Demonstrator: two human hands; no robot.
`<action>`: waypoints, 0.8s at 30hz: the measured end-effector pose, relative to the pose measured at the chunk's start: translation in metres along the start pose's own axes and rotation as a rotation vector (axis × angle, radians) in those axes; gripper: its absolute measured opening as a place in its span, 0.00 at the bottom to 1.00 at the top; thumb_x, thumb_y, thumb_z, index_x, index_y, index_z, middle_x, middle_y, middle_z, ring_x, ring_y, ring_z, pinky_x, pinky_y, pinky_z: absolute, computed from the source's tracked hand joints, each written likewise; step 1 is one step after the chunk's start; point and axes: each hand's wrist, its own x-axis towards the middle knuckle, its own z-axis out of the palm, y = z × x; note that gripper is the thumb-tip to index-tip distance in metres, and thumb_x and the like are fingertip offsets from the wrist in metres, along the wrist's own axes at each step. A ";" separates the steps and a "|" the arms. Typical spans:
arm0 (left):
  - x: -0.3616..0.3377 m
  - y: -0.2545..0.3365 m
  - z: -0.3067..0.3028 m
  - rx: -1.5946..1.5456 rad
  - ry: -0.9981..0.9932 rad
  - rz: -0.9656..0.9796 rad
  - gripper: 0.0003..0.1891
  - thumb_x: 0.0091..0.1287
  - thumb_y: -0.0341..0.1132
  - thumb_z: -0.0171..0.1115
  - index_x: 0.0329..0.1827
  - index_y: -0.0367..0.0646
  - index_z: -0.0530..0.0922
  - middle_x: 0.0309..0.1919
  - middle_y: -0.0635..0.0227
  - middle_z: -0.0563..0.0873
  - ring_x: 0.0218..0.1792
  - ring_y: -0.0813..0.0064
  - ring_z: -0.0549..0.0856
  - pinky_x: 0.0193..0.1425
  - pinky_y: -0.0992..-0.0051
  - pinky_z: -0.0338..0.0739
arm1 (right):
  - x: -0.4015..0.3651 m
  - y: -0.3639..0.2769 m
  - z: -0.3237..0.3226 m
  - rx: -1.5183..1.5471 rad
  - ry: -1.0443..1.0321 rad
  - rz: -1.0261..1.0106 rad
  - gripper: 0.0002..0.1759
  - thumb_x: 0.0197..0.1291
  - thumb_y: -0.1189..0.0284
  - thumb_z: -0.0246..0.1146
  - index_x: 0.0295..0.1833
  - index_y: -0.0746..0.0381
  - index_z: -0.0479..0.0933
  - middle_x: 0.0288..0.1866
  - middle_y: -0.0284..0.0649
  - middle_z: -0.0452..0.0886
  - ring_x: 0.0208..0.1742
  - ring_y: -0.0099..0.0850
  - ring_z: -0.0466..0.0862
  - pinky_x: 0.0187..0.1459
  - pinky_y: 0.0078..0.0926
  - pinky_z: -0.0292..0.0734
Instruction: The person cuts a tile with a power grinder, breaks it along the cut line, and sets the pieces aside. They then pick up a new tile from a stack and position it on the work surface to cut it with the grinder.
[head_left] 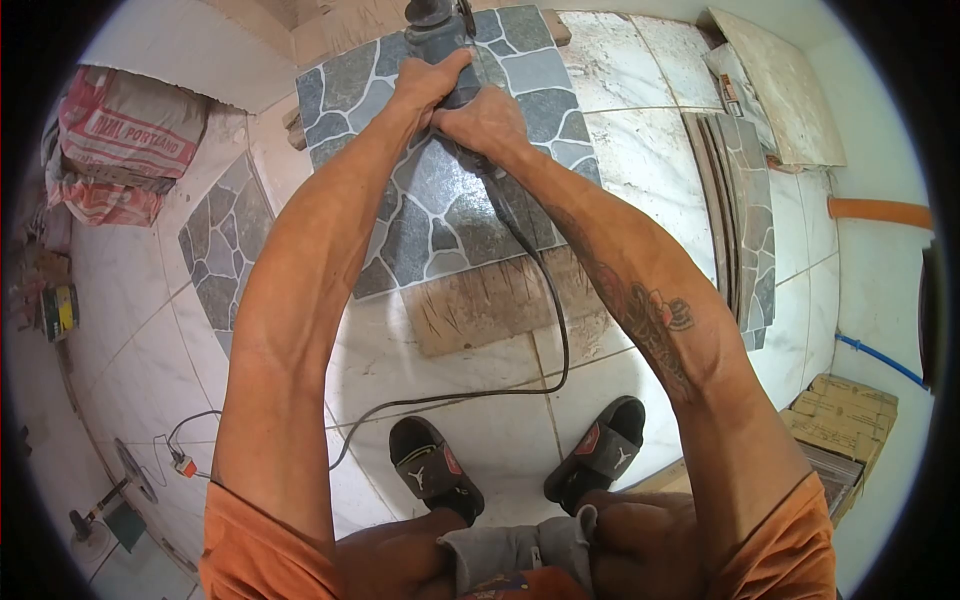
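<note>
Both my arms reach forward over a grey stone-pattern tile point(420, 220) with white joint lines. My left hand point(428, 82) is wrapped round the body of a dark angle grinder point(440, 42), toward its front. Just behind it, my right hand point(484, 120) grips the rear of the same tool. The grinder's head sits near the tile's far edge, at the top of the view; its disc cannot be made out. A black power cord point(545, 275) runs from the tool's back across the tile and down to the floor.
Under the tile lies a scratched wooden board point(500, 300). Cut tile pieces point(228, 235) lie at left; more tiles point(745, 220) stand stacked at right. A cement bag point(135, 135) is at upper left, cardboard point(840, 425) at lower right. The cord crosses before my sandalled feet.
</note>
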 end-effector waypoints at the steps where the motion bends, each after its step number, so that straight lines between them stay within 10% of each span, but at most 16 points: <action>1: 0.000 -0.001 0.000 -0.013 -0.009 0.001 0.30 0.60 0.48 0.75 0.48 0.22 0.82 0.42 0.54 0.88 0.37 0.69 0.88 0.41 0.70 0.82 | -0.001 0.000 -0.001 -0.003 -0.008 -0.004 0.40 0.43 0.51 0.75 0.52 0.75 0.82 0.52 0.60 0.86 0.56 0.51 0.88 0.56 0.41 0.84; 24: -0.019 -0.004 0.006 -0.032 -0.003 0.011 0.28 0.61 0.47 0.75 0.45 0.24 0.83 0.39 0.59 0.88 0.34 0.72 0.87 0.37 0.72 0.81 | -0.015 0.006 -0.001 0.005 -0.015 0.010 0.42 0.44 0.53 0.74 0.56 0.78 0.78 0.53 0.63 0.85 0.58 0.52 0.87 0.58 0.41 0.82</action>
